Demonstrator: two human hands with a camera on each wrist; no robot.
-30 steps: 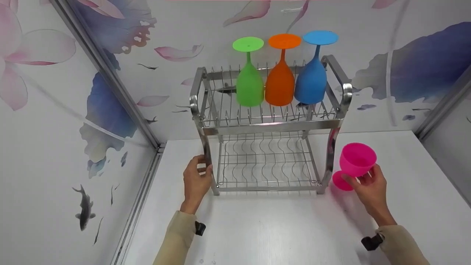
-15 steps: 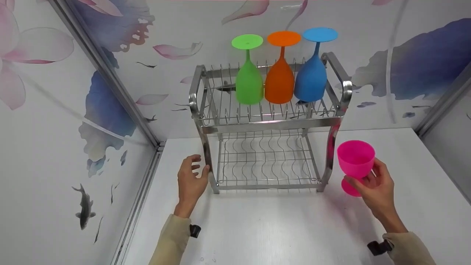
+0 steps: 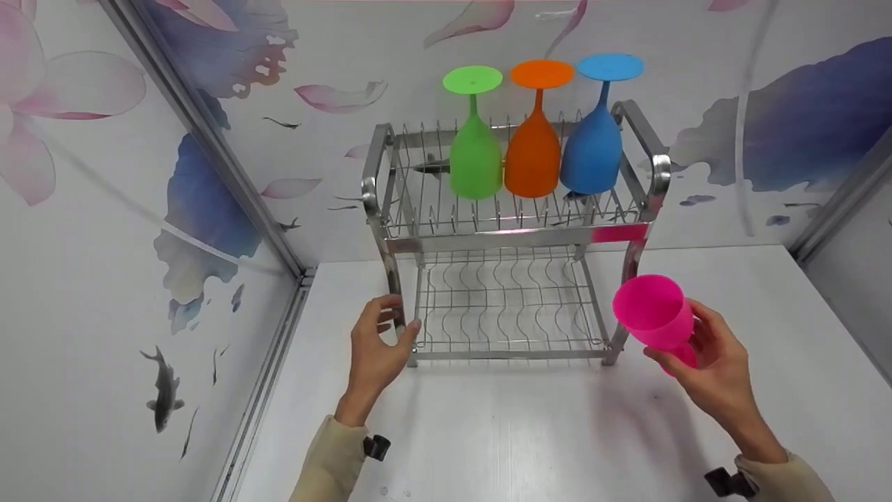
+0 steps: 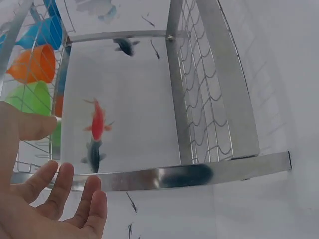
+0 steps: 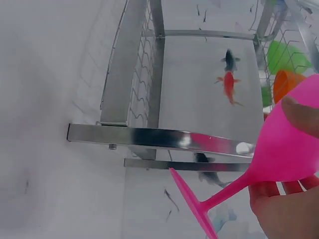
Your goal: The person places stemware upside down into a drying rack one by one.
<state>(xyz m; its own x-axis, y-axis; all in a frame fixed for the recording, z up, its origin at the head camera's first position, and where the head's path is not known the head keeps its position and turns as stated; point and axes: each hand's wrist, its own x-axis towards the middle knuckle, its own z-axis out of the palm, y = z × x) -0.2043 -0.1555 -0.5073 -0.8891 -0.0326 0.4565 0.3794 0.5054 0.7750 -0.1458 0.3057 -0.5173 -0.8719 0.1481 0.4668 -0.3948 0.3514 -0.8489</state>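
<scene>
My right hand (image 3: 718, 373) grips a pink goblet (image 3: 651, 310) by its bowl, off the rack's front right corner. The goblet leans with its mouth toward me and its foot behind; in the right wrist view its stem and foot (image 5: 199, 214) point down and left. My left hand (image 3: 380, 341) is at the left front leg of the metal dish rack (image 3: 516, 239), fingers spread and loosely bent, holding nothing. Upside down on the rack's upper tier stand a green goblet (image 3: 476, 160), an orange goblet (image 3: 533, 160) and a blue goblet (image 3: 592, 157), side by side.
The rack's lower tier (image 3: 509, 303) is a wavy wire shelf close over the white table (image 3: 502, 432). Patterned wall panels (image 3: 334, 42) stand behind and at the left. The upper tier has upright wire dividers (image 3: 418, 202) left of the green goblet.
My right hand has lifted the pink goblet, tilted it toward me and brought it left toward the rack. My left hand moved slightly off the rack leg, then back toward it, with fingers more spread.
</scene>
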